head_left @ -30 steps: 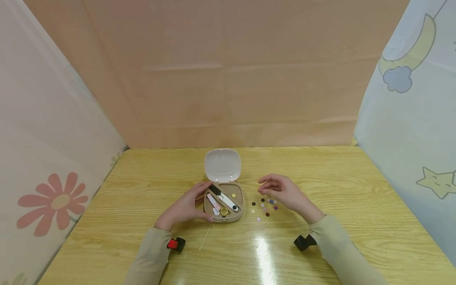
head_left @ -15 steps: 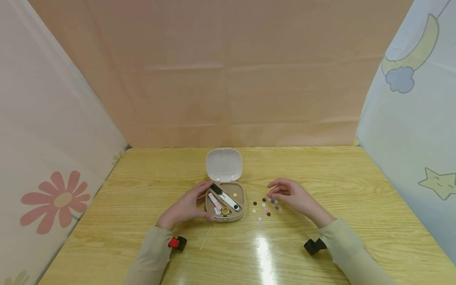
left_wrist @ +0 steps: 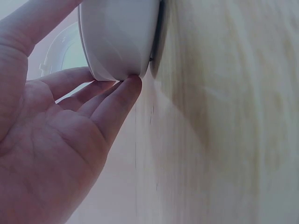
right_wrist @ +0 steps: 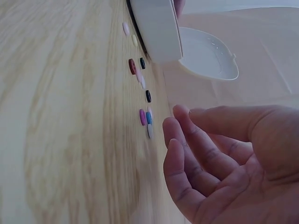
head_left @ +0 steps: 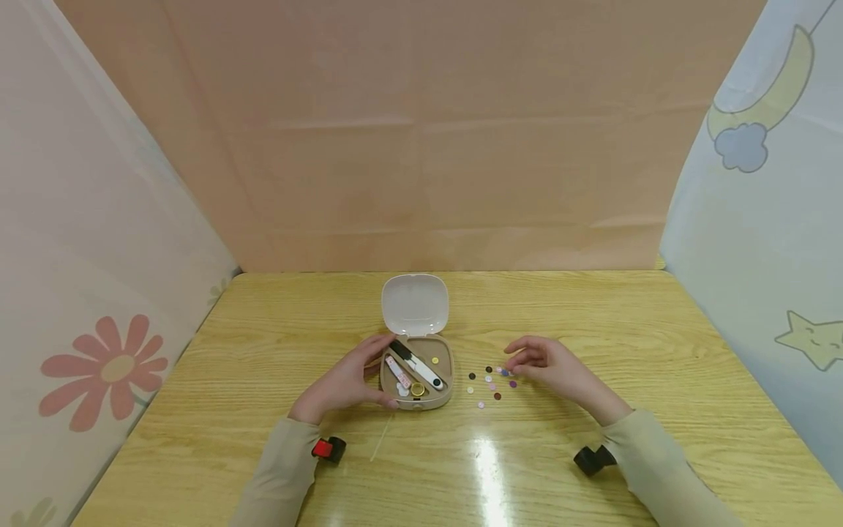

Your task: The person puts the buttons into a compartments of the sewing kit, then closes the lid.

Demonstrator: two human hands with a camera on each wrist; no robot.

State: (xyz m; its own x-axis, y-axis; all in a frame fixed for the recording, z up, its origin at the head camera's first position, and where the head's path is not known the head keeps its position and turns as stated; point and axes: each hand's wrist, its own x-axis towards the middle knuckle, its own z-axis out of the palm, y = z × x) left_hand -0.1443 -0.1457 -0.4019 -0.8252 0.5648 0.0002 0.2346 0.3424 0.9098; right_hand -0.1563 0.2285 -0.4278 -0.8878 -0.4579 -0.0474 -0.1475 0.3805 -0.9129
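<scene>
A small beige box [head_left: 436, 402] stands on the table with its white lid [head_left: 415, 304] raised. My left hand [head_left: 342, 382] holds it from the left, thumb at the front corner and fingers along the back left; the left wrist view shows fingertips against the wall. Inside lie a white tool with a black end [head_left: 421, 369], a pink-and-white strip [head_left: 398, 372], a gold ring-shaped piece [head_left: 418, 389] and a yellow button [head_left: 435, 360]. My right hand [head_left: 560, 373] hovers at the far right of several loose buttons, fingers loosely bent near the blue button [right_wrist: 149, 117], nothing visible between them.
Among the scattered buttons are a purple one [head_left: 513, 384], a dark red one [head_left: 497, 396] and a pale pink one [head_left: 481, 405]. A thin pale strip [head_left: 380, 439] lies in front of the box. Fabric walls border the wooden table [head_left: 263, 307].
My right hand has moved to the right and slightly down, over the right end of the buttons. The left hand stays on the box, and the box's contents look the same.
</scene>
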